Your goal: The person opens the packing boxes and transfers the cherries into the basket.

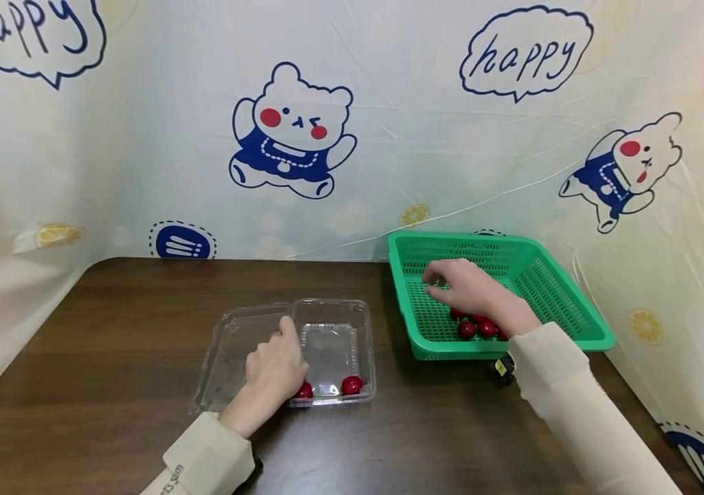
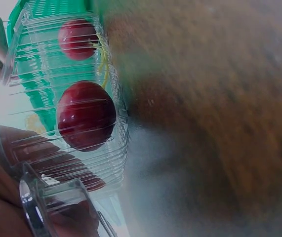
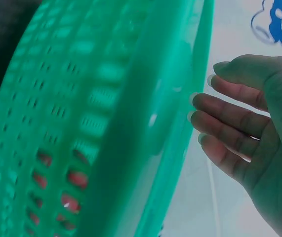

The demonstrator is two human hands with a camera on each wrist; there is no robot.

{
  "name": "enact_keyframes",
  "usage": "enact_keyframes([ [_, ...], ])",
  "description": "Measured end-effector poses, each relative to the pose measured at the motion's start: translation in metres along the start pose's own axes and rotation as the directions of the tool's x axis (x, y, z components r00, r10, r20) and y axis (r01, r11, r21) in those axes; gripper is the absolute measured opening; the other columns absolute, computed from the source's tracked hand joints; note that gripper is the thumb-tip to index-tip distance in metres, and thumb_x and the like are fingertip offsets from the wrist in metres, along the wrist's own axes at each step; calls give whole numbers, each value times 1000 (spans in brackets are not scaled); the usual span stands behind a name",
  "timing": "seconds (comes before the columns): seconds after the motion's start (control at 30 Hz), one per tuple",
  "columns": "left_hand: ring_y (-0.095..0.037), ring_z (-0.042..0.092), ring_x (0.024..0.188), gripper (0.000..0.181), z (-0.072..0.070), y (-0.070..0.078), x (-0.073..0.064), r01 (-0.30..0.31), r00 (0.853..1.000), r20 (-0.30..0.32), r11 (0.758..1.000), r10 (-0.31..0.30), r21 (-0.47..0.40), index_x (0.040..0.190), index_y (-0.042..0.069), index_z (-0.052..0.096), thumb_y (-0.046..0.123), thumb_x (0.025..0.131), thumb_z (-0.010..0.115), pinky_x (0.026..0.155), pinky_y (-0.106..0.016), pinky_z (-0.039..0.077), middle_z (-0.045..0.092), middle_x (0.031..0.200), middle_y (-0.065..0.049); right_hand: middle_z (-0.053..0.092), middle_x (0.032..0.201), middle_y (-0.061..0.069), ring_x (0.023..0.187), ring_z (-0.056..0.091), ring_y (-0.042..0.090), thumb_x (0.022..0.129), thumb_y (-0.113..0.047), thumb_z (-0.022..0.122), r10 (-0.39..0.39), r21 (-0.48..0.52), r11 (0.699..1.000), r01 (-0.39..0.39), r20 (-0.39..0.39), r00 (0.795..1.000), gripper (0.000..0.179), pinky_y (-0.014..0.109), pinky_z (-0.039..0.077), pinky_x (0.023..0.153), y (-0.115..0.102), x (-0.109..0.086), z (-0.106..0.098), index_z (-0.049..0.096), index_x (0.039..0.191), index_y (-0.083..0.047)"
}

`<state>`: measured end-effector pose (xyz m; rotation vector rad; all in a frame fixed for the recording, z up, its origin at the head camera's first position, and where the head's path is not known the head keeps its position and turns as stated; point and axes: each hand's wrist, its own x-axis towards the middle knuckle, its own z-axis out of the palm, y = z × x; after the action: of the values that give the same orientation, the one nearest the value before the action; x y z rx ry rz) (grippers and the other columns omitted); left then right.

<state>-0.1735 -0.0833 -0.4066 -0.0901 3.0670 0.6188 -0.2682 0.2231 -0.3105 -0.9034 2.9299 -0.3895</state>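
A clear plastic clamshell box (image 1: pixel 369 344) lies with its lid (image 1: pixel 228 344) folded out to the left. Two red cherries (image 1: pixel 352 385) sit at the near wall inside it, and a cherry (image 2: pixel 86 116) shows large through that wall in the left wrist view. My left hand (image 1: pixel 274 368) holds the box at its hinge side, with digits on either side of the hinge and the index finger reaching forward. Above the green basket (image 1: pixel 445 350) is my right hand (image 1: pixel 466 285), its fingers loosely bent and holding nothing. Several cherries (image 1: pixel 466 330) lie in the basket, partly hidden by the right arm.
The brown wooden table (image 1: pixel 111 357) carries both containers, the basket to the right of the box. Behind and at the sides hangs a pale printed curtain (image 1: pixel 389 137), close to the basket's back and right side. A small black object (image 1: pixel 502 370) shows by the right cuff.
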Motion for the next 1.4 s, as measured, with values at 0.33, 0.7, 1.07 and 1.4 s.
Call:
enact_keyframes([
  [0.33, -35, 60, 62, 32, 0, 4, 2, -2, 1000, 5, 1000, 2, -1, 107, 1, 39, 13, 84, 57, 55, -46, 46, 60, 81, -14, 70, 105, 4, 98, 65, 24, 93, -18, 66, -110, -78, 991, 107, -36, 993, 17, 41, 53, 87, -40, 12, 0, 68, 107, -10],
  [0.7, -36, 61, 63, 34, 0, 3, 3, -1, 1000, 7, 1000, 1, 10, 109, 1, 39, 14, 84, 59, 55, -47, 46, 61, 82, -15, 69, 94, 1, 81, 60, 15, 89, -15, 69, -325, -187, 934, 306, -82, 942, 9, 30, 52, 72, -78, 16, 12, 70, 98, -12],
  [1.07, -36, 61, 63, 37, 0, 1, 2, -3, 1000, -2, 1000, 3, 10, 108, 0, 39, 14, 82, 62, 54, -47, 46, 61, 81, -15, 70, 95, 1, 85, 63, 15, 89, -17, 68, -364, -252, 899, 358, 22, 931, 9, 27, 53, 69, -104, 22, 28, 69, 98, -15],
  [1.4, -35, 60, 63, 38, 0, 0, 1, 1, 1000, 5, 1000, -1, 17, 109, 1, 39, 16, 83, 63, 54, -46, 46, 60, 80, -15, 71, 97, -1, 90, 65, 15, 90, -19, 67, -410, -272, 861, 430, 132, 903, 13, 27, 54, 75, -120, 22, 46, 70, 103, -16],
])
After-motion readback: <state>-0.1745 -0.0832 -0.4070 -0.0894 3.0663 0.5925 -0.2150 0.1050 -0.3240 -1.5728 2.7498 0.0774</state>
